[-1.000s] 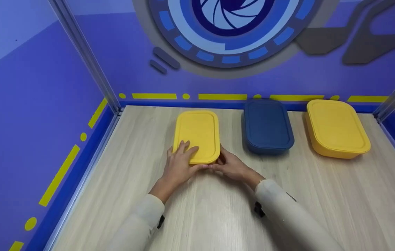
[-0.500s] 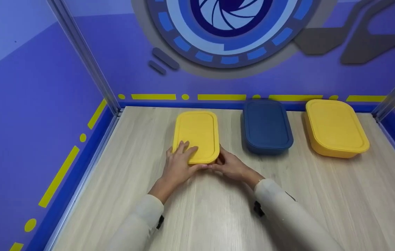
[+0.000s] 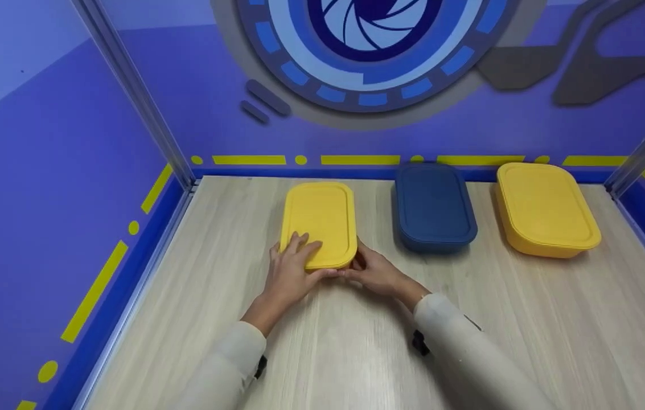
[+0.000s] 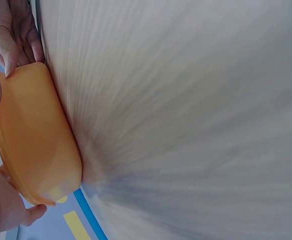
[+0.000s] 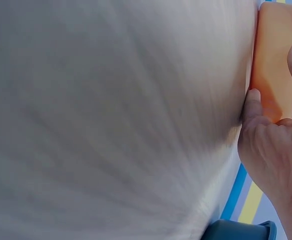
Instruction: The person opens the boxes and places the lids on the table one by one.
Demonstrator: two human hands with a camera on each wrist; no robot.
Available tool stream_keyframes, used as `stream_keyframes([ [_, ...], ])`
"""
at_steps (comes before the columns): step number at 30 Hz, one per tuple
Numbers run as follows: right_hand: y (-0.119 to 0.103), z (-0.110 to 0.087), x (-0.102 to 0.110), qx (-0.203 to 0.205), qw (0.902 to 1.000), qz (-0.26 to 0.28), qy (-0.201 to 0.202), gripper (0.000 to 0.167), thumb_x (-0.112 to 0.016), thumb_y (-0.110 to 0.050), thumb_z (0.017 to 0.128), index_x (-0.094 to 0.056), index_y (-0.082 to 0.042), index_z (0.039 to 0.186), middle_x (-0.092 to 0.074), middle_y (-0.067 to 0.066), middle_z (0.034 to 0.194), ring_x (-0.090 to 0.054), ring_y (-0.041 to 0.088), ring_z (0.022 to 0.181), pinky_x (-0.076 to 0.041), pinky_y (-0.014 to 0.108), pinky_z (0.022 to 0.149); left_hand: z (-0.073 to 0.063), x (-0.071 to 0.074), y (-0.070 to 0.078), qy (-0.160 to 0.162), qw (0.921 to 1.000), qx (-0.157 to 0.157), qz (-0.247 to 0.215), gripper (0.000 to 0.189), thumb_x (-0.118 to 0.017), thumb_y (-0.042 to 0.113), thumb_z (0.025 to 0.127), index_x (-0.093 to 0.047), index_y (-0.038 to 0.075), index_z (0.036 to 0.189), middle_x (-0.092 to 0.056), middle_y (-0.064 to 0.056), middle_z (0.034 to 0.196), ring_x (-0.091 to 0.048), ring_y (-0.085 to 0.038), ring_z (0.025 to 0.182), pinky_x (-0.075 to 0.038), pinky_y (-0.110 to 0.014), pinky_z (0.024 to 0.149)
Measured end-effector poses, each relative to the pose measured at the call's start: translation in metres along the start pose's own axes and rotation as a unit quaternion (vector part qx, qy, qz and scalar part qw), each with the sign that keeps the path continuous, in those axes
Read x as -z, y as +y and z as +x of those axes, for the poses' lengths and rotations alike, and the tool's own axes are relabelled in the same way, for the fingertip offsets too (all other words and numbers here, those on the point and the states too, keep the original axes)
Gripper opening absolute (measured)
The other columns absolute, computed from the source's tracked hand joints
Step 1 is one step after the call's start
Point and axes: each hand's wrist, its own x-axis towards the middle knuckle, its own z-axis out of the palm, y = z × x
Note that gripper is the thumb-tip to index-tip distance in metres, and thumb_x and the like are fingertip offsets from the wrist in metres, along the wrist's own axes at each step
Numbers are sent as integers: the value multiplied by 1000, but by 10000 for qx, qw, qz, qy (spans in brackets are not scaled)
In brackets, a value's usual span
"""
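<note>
A yellow lidded food container (image 3: pixel 322 213) sits on the wooden table, left of the middle in the head view. My left hand (image 3: pixel 288 273) grips its near left corner, some fingers spread over the lid and the thumb at the front edge. At the near right corner my right hand (image 3: pixel 376 273) holds the container low, its thumb along the front wall; some of its fingers are hidden behind the side. In the left wrist view the container's orange-looking wall (image 4: pixel 41 125) stands flat on the table between both hands. The right wrist view shows the right hand's fingers (image 5: pixel 254 100) against the base.
A dark blue lidded container (image 3: pixel 436 208) stands right of the held one, and a second yellow container (image 3: pixel 549 208) beyond it. All stand near the blue back wall (image 3: pixel 356 136). A metal-framed side panel (image 3: pixel 60 188) borders the table (image 3: pixel 333 353) on the left.
The whole head view has shifted slightly left. Both hands and the container keep the same places relative to each other.
</note>
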Motion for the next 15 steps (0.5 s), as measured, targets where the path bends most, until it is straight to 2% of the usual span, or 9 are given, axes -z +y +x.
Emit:
stream_keyframes([
  [5,0,-1,0,-9,10000,1,-6,100,-81,-29,97,-15,-29,173,-40,2,172,-48,18,151,-40,47,127,-1,0,0,-17,10000,-5,19,73,-72,69,89,-65,23,146,-55,-14,161,-40,-46,158,-23,-70,128],
  [15,1,1,0,-62,10000,-52,18,100,-82,-36,96,-19,-31,172,-43,0,171,-48,17,149,-39,47,128,-1,1,-2,2,10000,-46,-20,73,-72,68,90,-65,22,146,-56,-13,160,-42,-44,157,-23,-70,128],
])
